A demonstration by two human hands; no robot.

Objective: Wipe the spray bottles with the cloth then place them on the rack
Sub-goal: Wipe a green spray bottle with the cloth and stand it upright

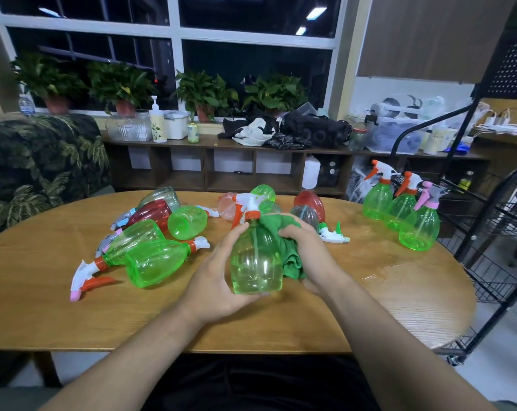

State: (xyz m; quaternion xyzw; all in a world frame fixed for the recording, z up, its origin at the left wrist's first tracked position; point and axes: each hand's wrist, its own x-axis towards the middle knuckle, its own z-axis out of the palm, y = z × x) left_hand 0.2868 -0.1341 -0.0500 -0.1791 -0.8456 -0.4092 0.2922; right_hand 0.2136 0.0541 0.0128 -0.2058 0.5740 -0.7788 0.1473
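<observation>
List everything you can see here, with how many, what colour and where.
table: 1, wooden, in front
rack: 1, black wire, right of the table
held spray bottle: 1, green, upright at the table's middle
cloth: 1, green, bunched against the held bottle's right side
standing spray bottles: 3, green, table's right end near the rack
lying spray bottles: about ten; green, red, clear, pink; heaped on table's middle and left
potted plants: 4, green, along the window
sofa: 1, dark leaf print, far left
left hand: 1, grips the held spray bottle
right hand: 1, clutches the cloth
</observation>
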